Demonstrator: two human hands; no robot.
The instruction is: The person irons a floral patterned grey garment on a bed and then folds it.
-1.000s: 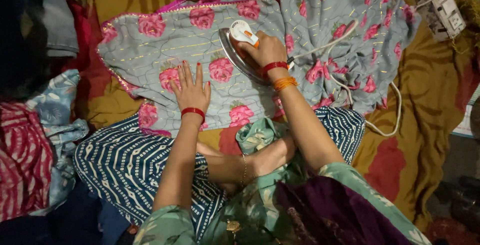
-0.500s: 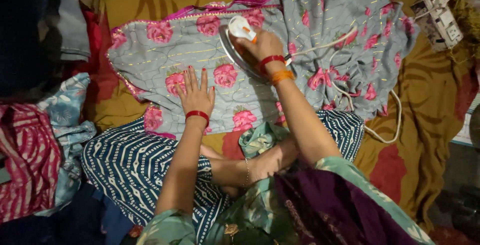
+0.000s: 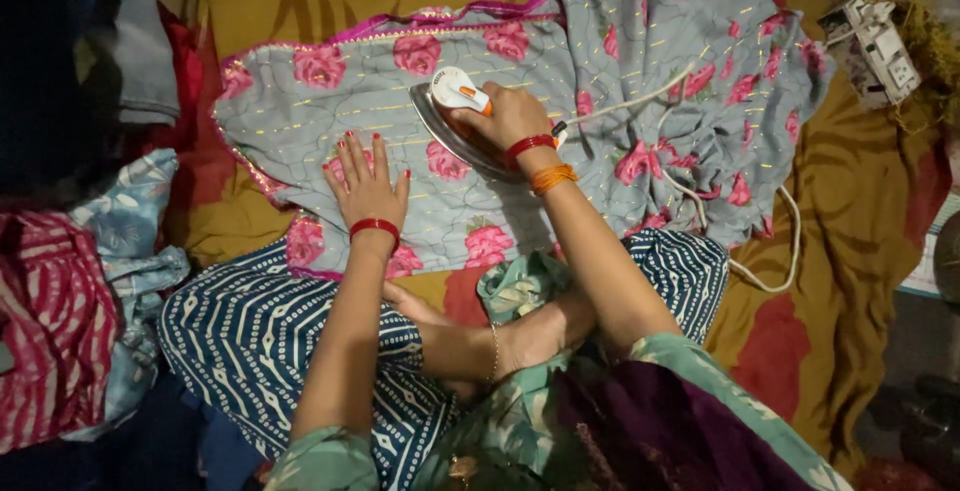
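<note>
A grey cloth with pink roses (image 3: 620,71) lies spread on a mustard and red sheet. My right hand (image 3: 512,116) grips the handle of a white and silver electric iron (image 3: 452,111), which rests flat on the cloth near its middle. My left hand (image 3: 367,183) lies flat, fingers spread, on the cloth to the left of the iron, pressing it down. The iron's white cord (image 3: 770,241) runs right across the crumpled part of the cloth.
A dark blue patterned cloth (image 3: 240,341) lies under my forearms, with my foot beside it. Folded clothes (image 3: 60,321) are piled at the left. A white power strip (image 3: 880,46) sits at the upper right on the mustard sheet (image 3: 860,201).
The iron and my right hand have slid slightly to the left along the cloth. My left hand stays pressed flat in about the same spot.
</note>
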